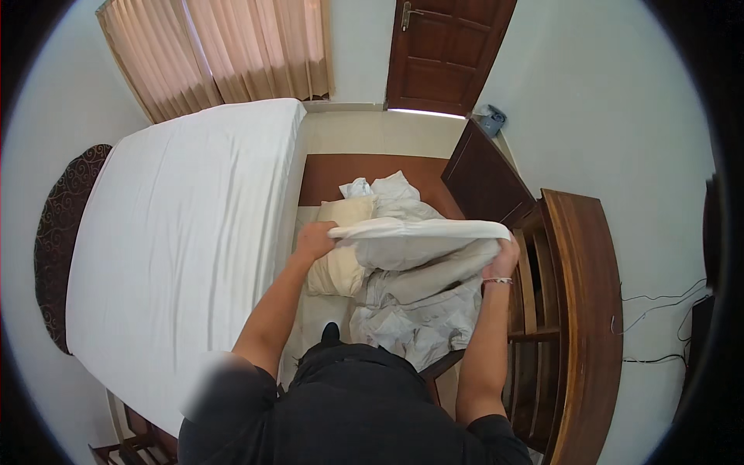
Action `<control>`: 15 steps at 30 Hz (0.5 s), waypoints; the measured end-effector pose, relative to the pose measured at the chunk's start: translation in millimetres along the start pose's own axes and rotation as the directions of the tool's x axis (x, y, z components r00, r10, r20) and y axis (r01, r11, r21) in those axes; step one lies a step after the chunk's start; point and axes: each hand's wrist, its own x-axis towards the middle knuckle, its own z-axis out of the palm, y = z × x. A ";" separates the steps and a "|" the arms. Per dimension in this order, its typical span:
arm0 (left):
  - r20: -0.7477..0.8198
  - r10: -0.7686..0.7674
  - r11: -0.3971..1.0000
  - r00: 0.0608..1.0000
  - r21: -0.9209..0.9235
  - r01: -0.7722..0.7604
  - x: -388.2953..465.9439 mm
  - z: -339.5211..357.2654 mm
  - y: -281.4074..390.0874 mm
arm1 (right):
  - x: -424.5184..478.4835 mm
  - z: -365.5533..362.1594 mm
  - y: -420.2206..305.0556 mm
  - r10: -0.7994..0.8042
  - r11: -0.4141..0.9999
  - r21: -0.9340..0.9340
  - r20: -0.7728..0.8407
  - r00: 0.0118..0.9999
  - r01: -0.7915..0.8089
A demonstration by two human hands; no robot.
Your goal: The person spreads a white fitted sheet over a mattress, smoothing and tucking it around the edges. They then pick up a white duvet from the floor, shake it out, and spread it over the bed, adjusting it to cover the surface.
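Stretched between my two hands is the edge of a white cloth point(418, 228), possibly a sheet or cover, whose lower part hangs in loose folds. My left hand point(317, 240) grips one end, close to the side of the bed. The other end is wrapped over my right hand point(503, 258), beside the wooden cabinet. Below the cloth lies a heap of crumpled white bedding point(418, 325) on the floor. Two cream pillows, one nearer me point(337, 273) and one farther off point(349, 210), lie left of the heap, partly covered by the cloth.
A bed with a white sheet point(174, 232) fills the left side. To the right stands a wooden cabinet point(587, 319) with an open dark door point(488, 168). A brown mat point(372, 168) covers part of the tiled floor. Cables point(657, 356) hang along the right wall.
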 end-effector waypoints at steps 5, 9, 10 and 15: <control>-0.010 -0.161 0.807 0.987 -0.577 0.126 6.0 -22.5 -3.3 | 4.2 -30.9 3.4 0.079 0.990 -0.108 -0.141 0.987 -0.094; 0.149 -0.069 0.317 0.986 -0.934 0.163 16.7 -27.8 11.1 | 13.3 -72.2 25.5 0.146 0.950 -0.225 -0.296 0.944 -0.218; 0.167 -0.046 0.228 0.985 -0.958 0.173 13.5 -33.3 23.8 | 11.2 -76.2 27.1 0.125 0.923 -0.308 -0.332 0.935 -0.233; 0.316 0.065 0.140 0.947 -0.942 0.305 2.3 -52.7 71.0 | -11.3 -63.9 28.4 -0.037 0.350 -0.933 -0.097 0.995 -0.078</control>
